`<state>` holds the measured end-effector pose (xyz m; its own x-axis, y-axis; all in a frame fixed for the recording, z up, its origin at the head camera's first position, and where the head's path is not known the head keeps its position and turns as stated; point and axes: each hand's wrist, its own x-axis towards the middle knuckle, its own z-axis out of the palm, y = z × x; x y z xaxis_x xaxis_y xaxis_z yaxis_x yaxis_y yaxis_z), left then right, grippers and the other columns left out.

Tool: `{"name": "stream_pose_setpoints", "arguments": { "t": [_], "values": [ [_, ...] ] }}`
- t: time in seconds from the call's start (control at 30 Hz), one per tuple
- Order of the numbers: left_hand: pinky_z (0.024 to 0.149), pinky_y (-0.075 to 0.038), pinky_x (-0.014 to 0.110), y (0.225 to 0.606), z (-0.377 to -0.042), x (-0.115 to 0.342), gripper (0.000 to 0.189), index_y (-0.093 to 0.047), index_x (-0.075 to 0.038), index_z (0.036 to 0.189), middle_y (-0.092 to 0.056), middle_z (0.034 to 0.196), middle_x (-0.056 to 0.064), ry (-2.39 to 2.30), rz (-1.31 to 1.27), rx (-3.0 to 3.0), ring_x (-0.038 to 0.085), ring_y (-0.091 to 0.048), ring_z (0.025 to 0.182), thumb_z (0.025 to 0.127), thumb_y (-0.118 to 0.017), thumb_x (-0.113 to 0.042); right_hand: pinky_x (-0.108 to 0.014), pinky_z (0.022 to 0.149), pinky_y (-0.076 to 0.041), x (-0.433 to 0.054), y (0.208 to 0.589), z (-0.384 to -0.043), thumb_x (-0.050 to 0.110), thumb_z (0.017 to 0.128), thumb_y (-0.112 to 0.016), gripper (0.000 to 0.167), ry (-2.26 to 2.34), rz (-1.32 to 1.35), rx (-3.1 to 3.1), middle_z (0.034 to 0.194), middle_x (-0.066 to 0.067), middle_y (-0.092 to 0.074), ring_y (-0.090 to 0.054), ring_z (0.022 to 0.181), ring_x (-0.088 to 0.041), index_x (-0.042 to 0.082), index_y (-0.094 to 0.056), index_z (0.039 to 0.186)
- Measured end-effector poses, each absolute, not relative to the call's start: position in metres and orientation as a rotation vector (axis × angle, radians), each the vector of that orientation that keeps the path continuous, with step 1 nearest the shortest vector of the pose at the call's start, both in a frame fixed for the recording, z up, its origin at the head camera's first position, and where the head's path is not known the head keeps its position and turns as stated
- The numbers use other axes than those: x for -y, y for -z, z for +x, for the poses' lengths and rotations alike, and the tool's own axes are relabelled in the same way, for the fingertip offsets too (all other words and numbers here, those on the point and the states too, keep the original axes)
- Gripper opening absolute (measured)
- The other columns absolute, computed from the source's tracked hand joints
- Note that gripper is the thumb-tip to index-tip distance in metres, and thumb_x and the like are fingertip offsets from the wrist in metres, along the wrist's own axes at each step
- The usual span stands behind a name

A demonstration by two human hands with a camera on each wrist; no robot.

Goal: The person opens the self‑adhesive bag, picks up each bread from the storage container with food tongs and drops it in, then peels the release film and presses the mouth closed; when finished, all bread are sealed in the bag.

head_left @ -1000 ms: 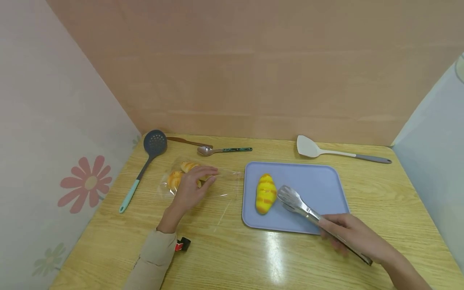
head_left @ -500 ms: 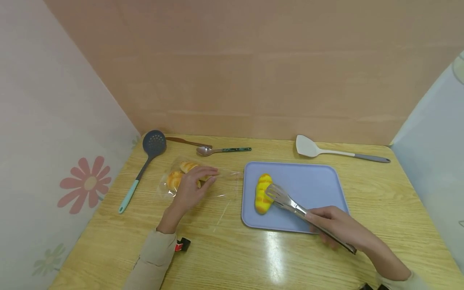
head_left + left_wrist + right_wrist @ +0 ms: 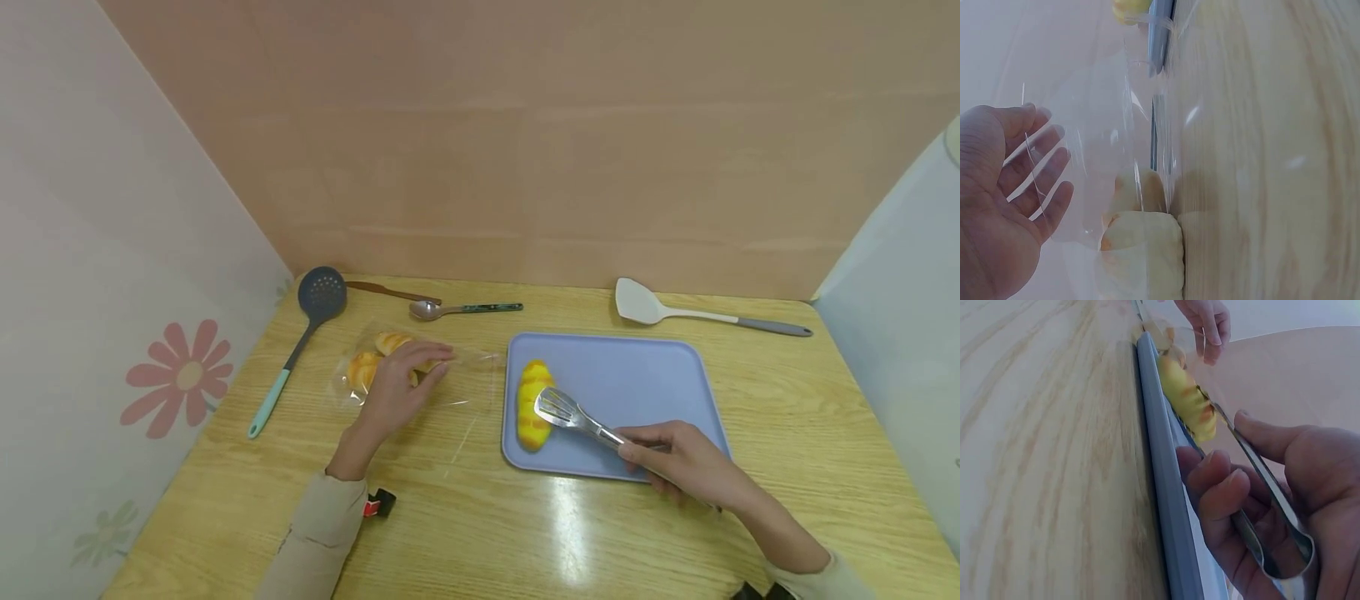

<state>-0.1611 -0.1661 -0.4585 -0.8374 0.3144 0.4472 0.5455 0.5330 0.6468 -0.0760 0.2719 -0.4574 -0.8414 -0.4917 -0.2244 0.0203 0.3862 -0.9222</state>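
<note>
My right hand (image 3: 678, 462) grips metal tongs (image 3: 1272, 490), thumb on one arm and fingers around the other. The tongs' slotted end lies over the right side of a yellow bread roll (image 3: 533, 408) with orange-brown bands; in the right wrist view the roll (image 3: 1186, 400) sits between the tips. That roll is on the left part of a light blue tray (image 3: 637, 375). My left hand (image 3: 397, 387) pinches the edge of a clear plastic bag (image 3: 472, 383), raising its film. Inside the bag are bread rolls (image 3: 362, 371), partly hidden by that hand.
A skimmer (image 3: 321, 296) with a mint handle lies at the left. A brown knife (image 3: 390, 291) and a spoon (image 3: 465, 309) lie behind the bag. Behind the tray is a white turner (image 3: 637, 302) with a grey handle. Walls border the wooden table's back and sides.
My right hand has moved left with the tongs, bringing their end over the yellow roll. The roll has shifted slightly left on the tray. My left hand stays in place.
</note>
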Motion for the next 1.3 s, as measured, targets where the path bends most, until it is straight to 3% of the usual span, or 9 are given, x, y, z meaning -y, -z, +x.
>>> {"name": "stream_pose_setpoints", "arguments": {
  "t": [0.1,0.2,0.27,0.4,0.53,0.8,0.93,1.1,1.3],
  "values": [
    [0.108,-0.059,0.057,0.458,-0.161,0.166,0.016,-0.084,-0.007,0.119,-0.080,0.129,0.011,1.199,-0.716,2.495,0.035,-0.073,0.125,0.104,-0.079,-0.009,-0.032,0.037,-0.048,-0.275,0.461,-0.084,0.012,0.118,-0.056,0.039,1.513,-0.534,-2.048,0.081,-0.018,-0.069,-0.044,0.043,-0.023,-0.015,-0.063,0.145],
    [0.108,-0.059,0.057,0.457,-0.161,0.165,0.016,-0.084,-0.006,0.118,-0.080,0.129,0.011,1.201,-0.717,2.493,0.035,-0.073,0.125,0.103,-0.080,-0.008,-0.032,0.036,-0.049,-0.277,0.468,-0.095,0.007,0.120,-0.045,0.036,1.586,-0.645,-1.822,0.071,-0.032,-0.056,-0.039,0.043,-0.037,-0.018,-0.069,0.129],
    [0.108,-0.059,0.058,0.457,-0.161,0.165,0.016,-0.084,-0.006,0.119,-0.080,0.129,0.011,1.201,-0.719,2.494,0.035,-0.073,0.125,0.103,-0.080,-0.007,-0.030,0.037,-0.049,-0.277,0.472,-0.101,0.006,0.121,-0.039,0.040,1.622,-0.669,-1.682,0.067,-0.037,-0.046,-0.040,0.042,-0.032,-0.020,-0.069,0.118],
    [0.109,-0.058,0.057,0.457,-0.160,0.165,0.016,-0.084,-0.007,0.119,-0.080,0.130,0.010,1.199,-0.712,2.506,0.034,-0.073,0.127,0.104,-0.079,-0.009,-0.020,0.044,-0.050,-0.274,0.474,-0.111,0.010,0.122,-0.035,0.047,1.631,-0.612,-1.512,0.058,-0.018,-0.051,-0.053,0.048,-0.005,-0.023,-0.066,0.109],
    [0.110,-0.058,0.057,0.458,-0.160,0.166,0.017,-0.084,-0.008,0.120,-0.079,0.131,0.009,1.202,-0.718,2.503,0.034,-0.072,0.127,0.105,-0.078,-0.010,-0.016,0.051,-0.049,-0.267,0.471,-0.121,0.016,0.123,-0.036,0.051,1.606,-0.526,-1.440,0.067,0.005,-0.064,-0.058,0.053,0.001,-0.024,-0.064,0.109],
    [0.111,-0.057,0.055,0.457,-0.160,0.167,0.017,-0.084,-0.006,0.120,-0.079,0.132,0.009,1.211,-0.740,2.514,0.033,-0.072,0.127,0.105,-0.078,-0.009,-0.017,0.048,-0.047,-0.249,0.472,-0.143,0.022,0.124,-0.036,0.057,1.551,-0.496,-1.446,0.066,0.006,-0.066,-0.055,0.050,0.001,-0.027,-0.060,0.107],
    [0.110,-0.058,0.055,0.456,-0.160,0.167,0.017,-0.083,-0.003,0.120,-0.079,0.132,0.010,1.213,-0.753,2.518,0.034,-0.072,0.127,0.106,-0.077,-0.008,-0.018,0.047,-0.047,-0.240,0.473,-0.151,0.028,0.123,-0.041,0.055,1.524,-0.412,-1.521,0.069,0.004,-0.067,-0.055,0.050,0.000,-0.016,-0.070,0.107],
    [0.104,-0.061,0.054,0.456,-0.160,0.168,0.017,-0.083,-0.002,0.120,-0.079,0.131,0.010,1.204,-0.763,2.508,0.034,-0.072,0.126,0.106,-0.076,-0.008,-0.018,0.047,-0.046,-0.230,0.471,-0.156,0.034,0.122,-0.045,0.054,1.494,-0.359,-1.626,0.066,0.004,-0.064,-0.054,0.050,-0.002,-0.006,-0.075,0.103],
    [0.092,-0.064,0.052,0.457,-0.161,0.169,0.018,-0.082,-0.001,0.122,-0.080,0.129,0.011,1.161,-0.765,2.505,0.033,-0.074,0.121,0.108,-0.073,-0.008,-0.019,0.048,-0.046,-0.217,0.469,-0.151,0.035,0.122,-0.046,0.057,1.539,-0.345,-1.699,0.066,0.003,-0.064,-0.055,0.051,-0.003,-0.013,-0.072,0.103]
  ]
}}
